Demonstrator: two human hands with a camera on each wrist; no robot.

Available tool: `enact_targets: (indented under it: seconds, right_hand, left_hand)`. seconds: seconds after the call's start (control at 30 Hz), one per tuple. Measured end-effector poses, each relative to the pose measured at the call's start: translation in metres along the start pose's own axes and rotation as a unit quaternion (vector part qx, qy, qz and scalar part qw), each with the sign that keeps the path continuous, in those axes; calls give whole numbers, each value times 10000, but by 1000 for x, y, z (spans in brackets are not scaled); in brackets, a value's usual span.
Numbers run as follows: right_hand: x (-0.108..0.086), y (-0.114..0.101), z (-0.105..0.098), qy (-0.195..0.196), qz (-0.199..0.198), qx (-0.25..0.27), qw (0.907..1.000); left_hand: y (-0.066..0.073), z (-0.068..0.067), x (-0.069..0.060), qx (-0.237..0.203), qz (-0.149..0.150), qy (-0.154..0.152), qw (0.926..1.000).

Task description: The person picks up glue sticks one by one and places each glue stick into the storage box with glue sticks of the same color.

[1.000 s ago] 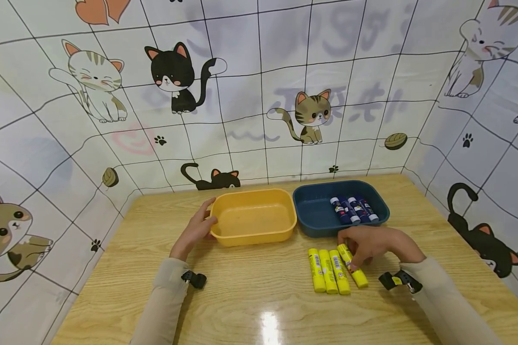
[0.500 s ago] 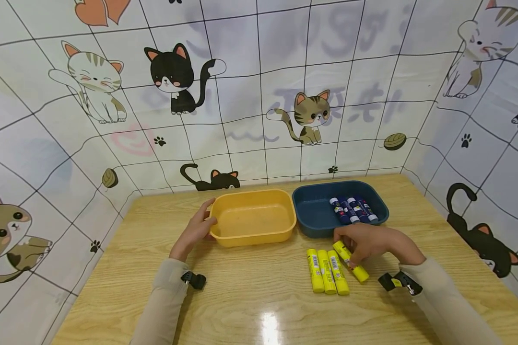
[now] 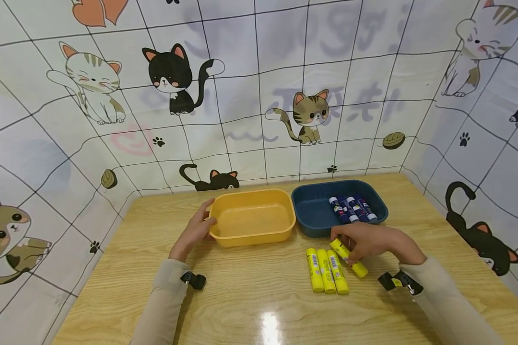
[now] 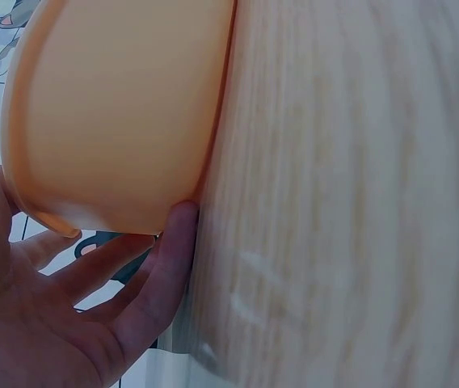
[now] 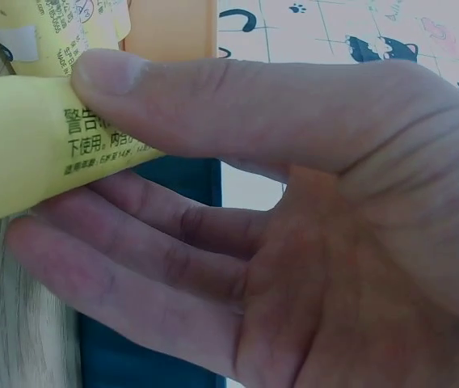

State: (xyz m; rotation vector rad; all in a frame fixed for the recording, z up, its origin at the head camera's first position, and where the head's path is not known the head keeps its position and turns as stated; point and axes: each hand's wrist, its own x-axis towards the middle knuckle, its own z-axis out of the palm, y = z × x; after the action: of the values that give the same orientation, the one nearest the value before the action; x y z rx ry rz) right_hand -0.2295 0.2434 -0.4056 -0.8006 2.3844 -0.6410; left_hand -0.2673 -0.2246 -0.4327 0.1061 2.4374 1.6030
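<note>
My left hand (image 3: 194,232) grips the left end of the yellow tray (image 3: 252,237), thumb over the rim; in the left wrist view its fingers lie against the outer wall of the orange-looking tray (image 4: 124,121). My right hand (image 3: 371,242) pinches a yellow glue stick (image 3: 357,268), tilted, just right of three yellow glue sticks (image 3: 326,271) lying side by side on the table. Seen from the right wrist, the thumb of the right hand (image 5: 278,186) presses on the printed yellow stick (image 5: 19,153), with fingers beneath it.
A dark blue tray (image 3: 312,223) touches the yellow tray's right end and holds several dark blue glue sticks (image 3: 338,211) at its right side. Both trays stand on the wooden table (image 3: 241,287), near the cat-patterned wall covering (image 3: 241,120) behind.
The pinched yellow stick has turned further aslant, its upper end shifting left and its lower end rising slightly. My right hand has moved a little left; the left hand keeps its grip.
</note>
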Motion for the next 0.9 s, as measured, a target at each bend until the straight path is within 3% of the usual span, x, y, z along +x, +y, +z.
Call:
enact_targets:
  seconds: [0.6, 0.9]
  right_hand:
    - [-4, -9, -2, 106, -43, 21, 9999]
    - [-7, -10, -3, 384, -175, -317, 9986]
  left_hand:
    - [-2, -1, 1, -27, 43, -24, 10000]
    - [-2, -1, 2, 1, 22, 5, 10000]
